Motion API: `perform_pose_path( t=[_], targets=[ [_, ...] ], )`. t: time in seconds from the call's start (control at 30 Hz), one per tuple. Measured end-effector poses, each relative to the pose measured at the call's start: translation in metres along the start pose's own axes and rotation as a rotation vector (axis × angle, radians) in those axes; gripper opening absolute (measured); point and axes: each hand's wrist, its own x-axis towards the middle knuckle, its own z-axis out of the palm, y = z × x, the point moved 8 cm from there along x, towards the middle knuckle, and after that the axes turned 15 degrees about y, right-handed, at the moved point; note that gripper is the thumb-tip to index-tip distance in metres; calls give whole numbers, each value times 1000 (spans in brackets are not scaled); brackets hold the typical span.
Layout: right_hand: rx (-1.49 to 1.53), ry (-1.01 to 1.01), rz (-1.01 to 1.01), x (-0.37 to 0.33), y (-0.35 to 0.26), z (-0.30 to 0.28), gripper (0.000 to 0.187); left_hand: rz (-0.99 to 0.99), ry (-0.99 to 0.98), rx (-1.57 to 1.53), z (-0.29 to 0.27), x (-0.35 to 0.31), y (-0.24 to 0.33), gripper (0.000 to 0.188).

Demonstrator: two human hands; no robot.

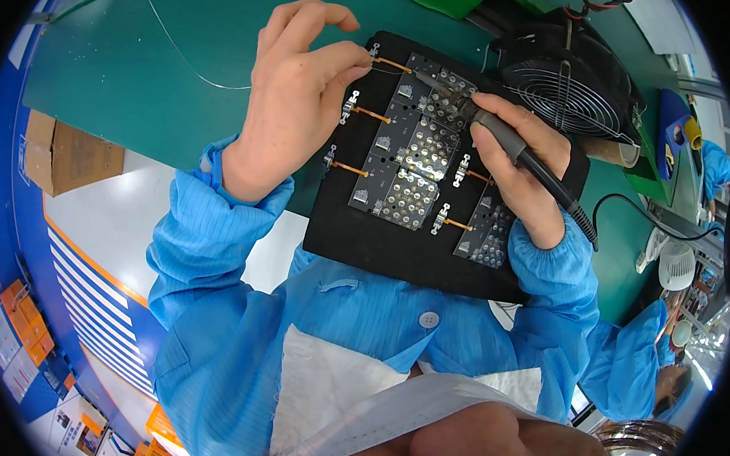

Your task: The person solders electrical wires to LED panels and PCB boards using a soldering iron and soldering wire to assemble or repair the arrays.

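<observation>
Circuit boards (402,147), dark and dotted with round silvery parts, lie on a black mat (356,244): three run in a slanting column down its middle, and another shows by its near right corner, partly behind the worker's blue sleeve (557,271). Small metal connectors (351,107) on short orange leads (375,115) stick out from the boards toward the mat's left side. Over the mat's far left edge I see the left hand (290,84), thumb and index fingertip pinched together on a fine strand, right beside the farthest connector, the other fingers loosely bent. A thin pale wire (224,86) curves across the green bench (186,20) left of the mat and disappears behind that hand. Over the mat's far right part, the right hand (520,182) has its thumb and fingers wrapped around a soldering iron (506,138), whose tip slants left to the farthest board, near its orange lead; I cannot tell whether it touches. Past the mat's far right corner stands a black fan (567,82) with a round wire grille, and well off to the mat's left sits a cardboard box (88,160).
</observation>
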Motion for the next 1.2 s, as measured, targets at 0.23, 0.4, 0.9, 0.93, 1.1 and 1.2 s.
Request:
perform_pose_path(
  t=[0.23,0.4,0.9,0.93,1.1,1.2],
  targets=[
    [-4,-2,-30,1,-2,0,27,-15,8,-62,9,0,-3,13],
    [9,-16,-25,1,-3,0,27,-6,-11,-52,15,2,1,11],
    [30,-10,84,-1,5,-1,27,-250,-97,-302,42,-3,-23,12],
    [30,-13,84,-1,5,0,27,-285,-128,-337,49,-7,-28,12],
    [30,1,43,-1,5,-1,27,-324,-164,-385,64,-11,-37,14],
    [41,-7,107,-2,9,0,27,-327,-190,-425,70,-13,-38,14]
  ],
)
